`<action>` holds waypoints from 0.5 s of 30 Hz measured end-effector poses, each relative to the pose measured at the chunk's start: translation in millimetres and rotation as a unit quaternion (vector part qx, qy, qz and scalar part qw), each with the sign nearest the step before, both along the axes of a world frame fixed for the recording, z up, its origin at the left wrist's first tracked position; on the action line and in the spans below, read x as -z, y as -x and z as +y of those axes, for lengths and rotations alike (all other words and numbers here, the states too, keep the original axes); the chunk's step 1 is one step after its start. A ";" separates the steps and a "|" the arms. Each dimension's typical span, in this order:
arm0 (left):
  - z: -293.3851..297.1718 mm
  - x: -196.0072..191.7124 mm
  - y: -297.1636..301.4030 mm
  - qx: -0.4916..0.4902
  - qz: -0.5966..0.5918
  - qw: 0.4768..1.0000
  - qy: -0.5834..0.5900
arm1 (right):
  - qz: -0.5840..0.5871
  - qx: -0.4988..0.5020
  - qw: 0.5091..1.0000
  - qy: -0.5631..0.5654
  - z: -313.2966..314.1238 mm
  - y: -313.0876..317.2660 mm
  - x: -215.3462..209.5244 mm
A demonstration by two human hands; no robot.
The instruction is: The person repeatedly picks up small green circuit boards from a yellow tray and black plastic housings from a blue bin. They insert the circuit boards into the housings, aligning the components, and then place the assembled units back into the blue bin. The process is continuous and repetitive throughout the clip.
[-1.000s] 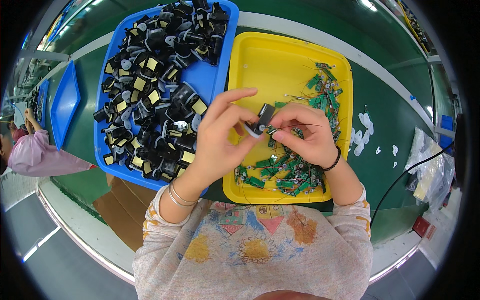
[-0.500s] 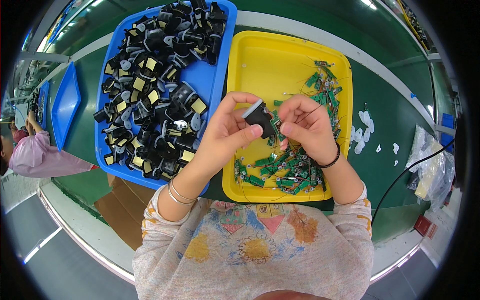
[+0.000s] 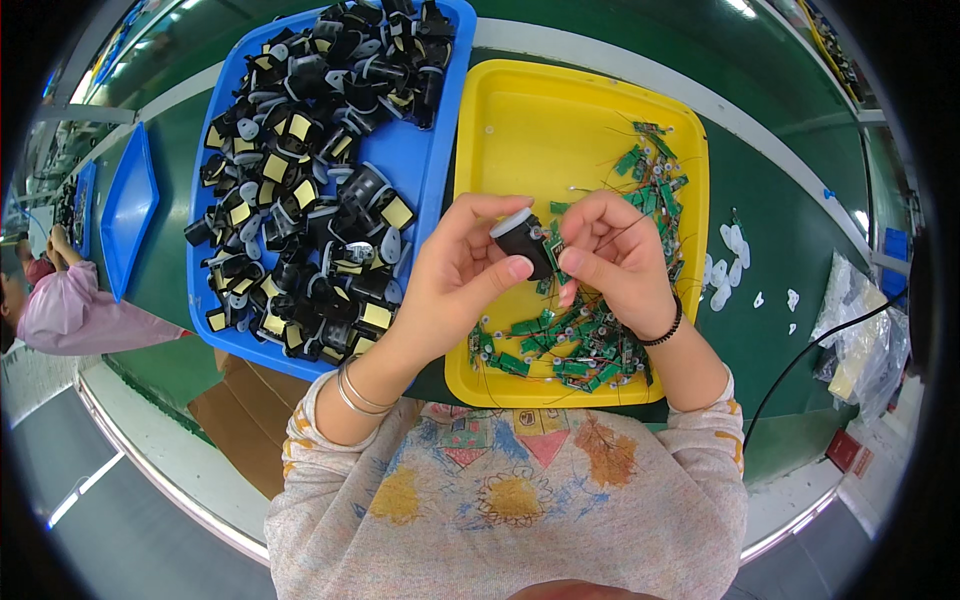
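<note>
Between the thumb and fingers of my left hand [image 3: 462, 262] is a black plastic housing [image 3: 521, 244] with a grey rim at its upper end. My right hand [image 3: 618, 262] pinches a small green circuit board [image 3: 553, 250] against the housing's right side; whether it is partly inside, I cannot tell. Both hands are above the yellow tray [image 3: 520, 85], where several more green boards [image 3: 600, 345] with thin wires lie heaped. Left of it, the blue tray [image 3: 440, 150] holds a pile of black housings [image 3: 300, 200], some with pale yellow pads.
White oval pieces [image 3: 728, 262] lie on the green table right of the yellow tray. Beyond them are clear plastic bags [image 3: 865, 330] and a black cable [image 3: 790, 375]. A cardboard box [image 3: 245, 420] is below the blue tray. Far left, a co-worker in pink [image 3: 95, 315] sits near another blue tray [image 3: 132, 220].
My left hand has turned the black housing slightly, and it sits a little farther right and lower. The circuit board stays pinched by my right hand beside it.
</note>
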State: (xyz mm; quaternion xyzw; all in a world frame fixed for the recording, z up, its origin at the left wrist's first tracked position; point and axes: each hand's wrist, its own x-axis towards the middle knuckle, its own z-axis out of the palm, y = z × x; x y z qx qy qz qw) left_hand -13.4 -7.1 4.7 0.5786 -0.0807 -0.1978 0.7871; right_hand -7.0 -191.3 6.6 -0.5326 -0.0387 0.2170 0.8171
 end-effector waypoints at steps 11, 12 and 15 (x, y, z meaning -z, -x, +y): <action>1.3 5.5 2.5 -0.016 -0.100 0.990 -0.098 | 0.048 -0.102 0.992 0.050 -4.7 -4.3 0.8; 1.6 4.7 2.3 -0.014 -0.117 0.985 -0.123 | 0.057 -0.117 0.990 0.050 -5.2 -4.3 0.9; 1.0 4.7 0.8 -0.017 -0.174 0.974 -0.146 | 0.005 -0.085 0.992 0.098 -1.1 -0.1 -1.8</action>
